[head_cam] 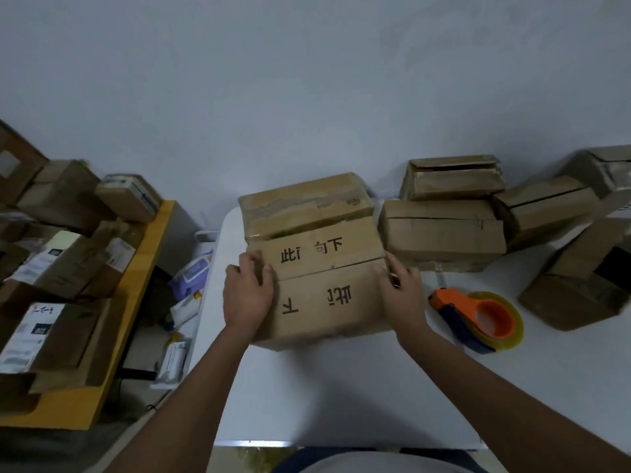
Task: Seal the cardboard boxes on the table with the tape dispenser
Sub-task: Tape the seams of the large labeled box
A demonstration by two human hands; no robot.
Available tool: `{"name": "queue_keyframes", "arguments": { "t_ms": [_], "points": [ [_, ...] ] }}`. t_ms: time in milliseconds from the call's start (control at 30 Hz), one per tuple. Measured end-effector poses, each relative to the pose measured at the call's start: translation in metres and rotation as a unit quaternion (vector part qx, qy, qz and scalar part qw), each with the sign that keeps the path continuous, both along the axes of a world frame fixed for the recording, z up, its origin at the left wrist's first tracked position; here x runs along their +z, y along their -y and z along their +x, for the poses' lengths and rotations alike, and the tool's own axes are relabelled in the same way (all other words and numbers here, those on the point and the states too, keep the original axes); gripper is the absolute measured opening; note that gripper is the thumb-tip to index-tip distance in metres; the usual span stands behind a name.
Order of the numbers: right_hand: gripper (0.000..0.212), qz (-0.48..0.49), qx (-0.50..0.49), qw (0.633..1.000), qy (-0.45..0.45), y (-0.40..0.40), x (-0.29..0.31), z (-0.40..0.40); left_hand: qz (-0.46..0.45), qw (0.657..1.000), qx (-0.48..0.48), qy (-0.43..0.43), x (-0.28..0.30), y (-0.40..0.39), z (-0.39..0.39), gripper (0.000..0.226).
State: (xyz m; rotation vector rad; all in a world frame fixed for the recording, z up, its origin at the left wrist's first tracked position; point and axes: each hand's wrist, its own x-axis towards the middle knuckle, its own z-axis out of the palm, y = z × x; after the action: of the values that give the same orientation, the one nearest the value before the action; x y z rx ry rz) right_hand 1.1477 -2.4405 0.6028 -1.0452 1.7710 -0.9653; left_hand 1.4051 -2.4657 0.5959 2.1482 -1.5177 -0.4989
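The printed cardboard box (324, 278) sits mid-desk (341, 387), its flaps unsealed. The left hand (247, 295) grips its 9 o'clock edge; the right hand (403, 295) grips its 3 o'clock edge. The tape dispenser (478, 319) lies at 3 o'clock, just beside the right hand.

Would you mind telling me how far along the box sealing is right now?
Early on, it seems. Both the left hand and right hand grip the sides of the printed box, whose flap seam looks untaped. The tape dispenser lies untouched on the table. The boxes behind show open seams, so taping looks still ahead.
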Motion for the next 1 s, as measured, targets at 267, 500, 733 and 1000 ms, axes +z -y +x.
{"name": "queue_keyframes", "arguments": {
  "t_ms": [267,500,733,1000],
  "points": [
    [0.040,0.021,-0.067,0.997,-0.044,-0.042,-0.031,-0.032,0.011,0.973,-0.156,0.170,-0.020,-0.023,-0.037,0.036],
    [0.034,0.013,-0.100,0.995,0.026,-0.041,-0.038,-0.051,-0.006,0.904,-0.409,0.125,-0.028,-0.024,-0.084,0.052],
    [0.056,0.162,-0.024,0.932,-0.322,-0.047,-0.079,-0.142,-0.076,0.914,-0.391,0.073,-0.033,-0.027,-0.084,0.041],
    [0.029,0.260,0.095,0.927,-0.252,-0.033,-0.080,-0.165,-0.062,0.914,-0.390,0.089,-0.023,-0.031,-0.090,0.042]
  ]
}}
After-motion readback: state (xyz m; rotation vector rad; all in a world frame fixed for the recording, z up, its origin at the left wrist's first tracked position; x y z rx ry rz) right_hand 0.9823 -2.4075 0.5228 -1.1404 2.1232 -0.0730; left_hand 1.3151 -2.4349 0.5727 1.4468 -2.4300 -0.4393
